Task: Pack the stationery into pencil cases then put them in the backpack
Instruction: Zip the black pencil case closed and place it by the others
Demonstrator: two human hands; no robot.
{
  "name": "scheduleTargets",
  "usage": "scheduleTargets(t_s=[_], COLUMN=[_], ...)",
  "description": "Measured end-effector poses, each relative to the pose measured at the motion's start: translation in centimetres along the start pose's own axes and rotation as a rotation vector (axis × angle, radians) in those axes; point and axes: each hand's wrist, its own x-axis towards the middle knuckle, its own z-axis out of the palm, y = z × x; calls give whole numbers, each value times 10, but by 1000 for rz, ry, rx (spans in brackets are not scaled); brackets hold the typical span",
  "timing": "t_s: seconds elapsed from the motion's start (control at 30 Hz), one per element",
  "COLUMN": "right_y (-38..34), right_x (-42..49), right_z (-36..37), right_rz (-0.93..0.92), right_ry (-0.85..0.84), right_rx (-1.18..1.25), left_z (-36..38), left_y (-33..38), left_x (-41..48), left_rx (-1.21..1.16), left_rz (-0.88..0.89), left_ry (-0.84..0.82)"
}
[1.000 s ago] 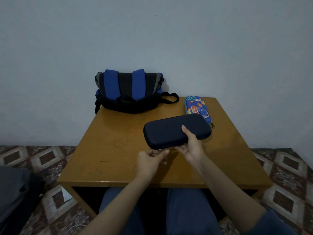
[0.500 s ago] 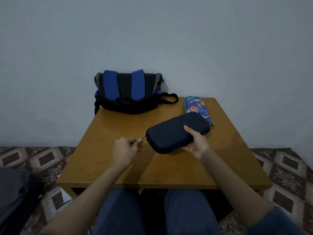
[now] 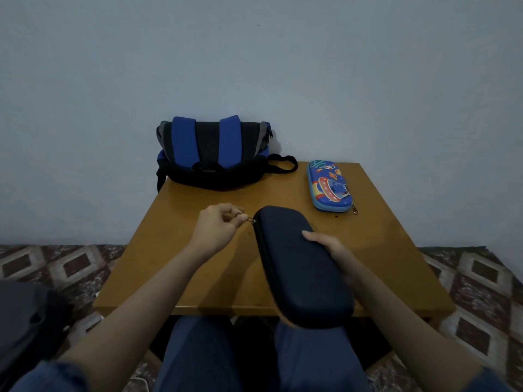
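Observation:
A dark navy pencil case [image 3: 300, 267] is held above the near edge of the wooden table [image 3: 198, 256], its long axis running away from me. My right hand [image 3: 331, 250] grips its right side, thumb on the lid. My left hand [image 3: 218, 227] pinches the small metal zipper pull [image 3: 250, 220] at the case's far left corner. A blue cartoon-printed pencil case [image 3: 329, 186] lies shut at the table's back right. The blue and black backpack [image 3: 212, 154] sits at the back, against the wall. No loose stationery is visible.
A grey-blue wall rises right behind the table. Patterned tiles [image 3: 56, 267] cover the floor on both sides. A dark bag or cushion [image 3: 25, 329] lies on the floor at my lower left. My knees [image 3: 203, 355] are under the table's near edge.
The navy case has turned from lying crosswise to pointing away from me and come nearer. My left hand has drawn the zipper pull from the near side round to the far corner.

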Motion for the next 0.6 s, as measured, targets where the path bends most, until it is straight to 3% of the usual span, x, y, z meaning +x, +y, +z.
scheduleTargets(t_s=[0.13, 0.23, 0.4, 0.47, 0.6], right_y=[13, 21, 15, 6, 0], right_x=[-3, -3, 3, 5, 19], right_z=[-1, -7, -2, 9, 24], right_rz=[-76, -127, -267, -285, -249], right_ry=[78, 195, 209, 199, 400], right_rx=[509, 728, 1053, 1032, 836], left_z=[9, 9, 27, 37, 54], left_y=[0, 0, 6, 11, 12], left_x=[2, 0, -9, -15, -31], left_rx=[-277, -492, -389, -295, -190], left_rz=[-50, -104, -95, -65, 90], left_ry=[-82, -55, 173, 244, 235])
